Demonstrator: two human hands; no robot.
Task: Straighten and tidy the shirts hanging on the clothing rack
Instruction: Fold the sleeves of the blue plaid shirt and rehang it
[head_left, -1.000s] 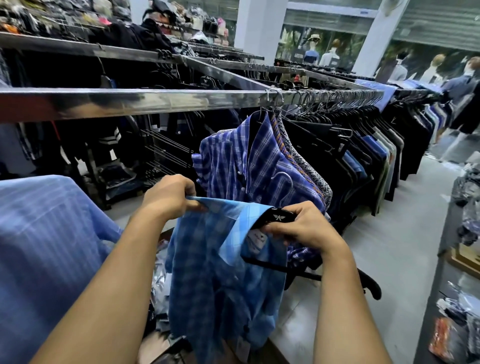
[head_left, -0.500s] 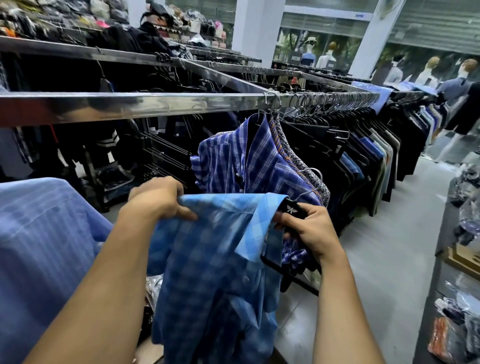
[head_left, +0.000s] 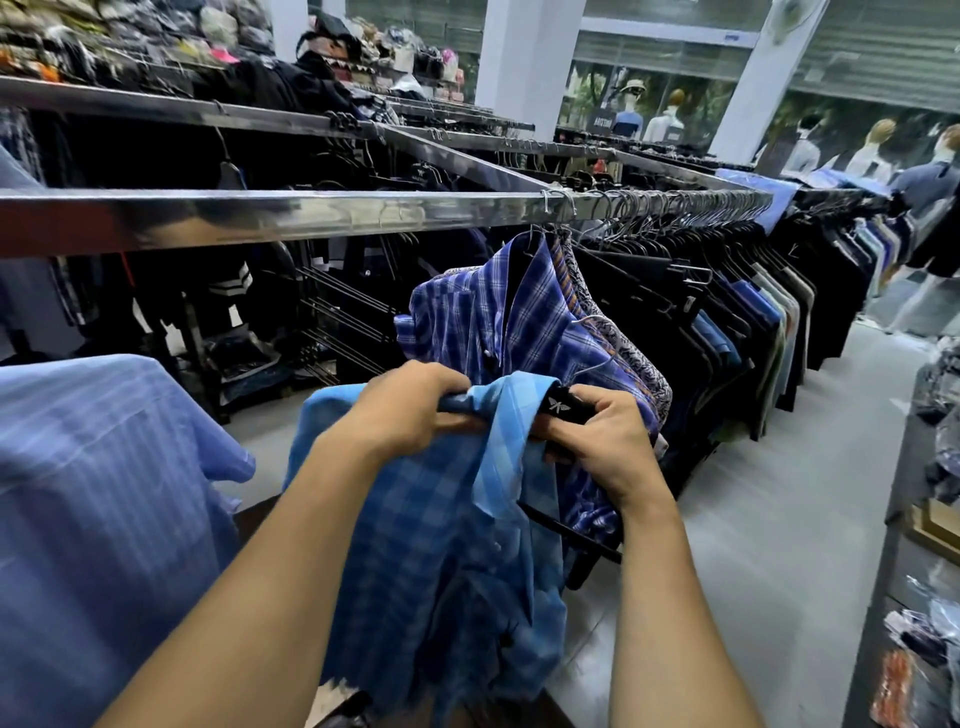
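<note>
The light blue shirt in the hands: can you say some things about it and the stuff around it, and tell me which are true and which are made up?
1. The left hand grips the light blue checked shirt. True.
2. A darker blue checked shirt hangs on the metal rail behind the hands. True.
3. The light blue checked shirt hangs on the metal rail too. False: it is held below the rail, off it.
4. The hanger in the right hand is white. False: it is a black hanger with a small pale insect mark.
5. The rail is bare further to the right. False: dark clothes on hangers crowd it.
</note>
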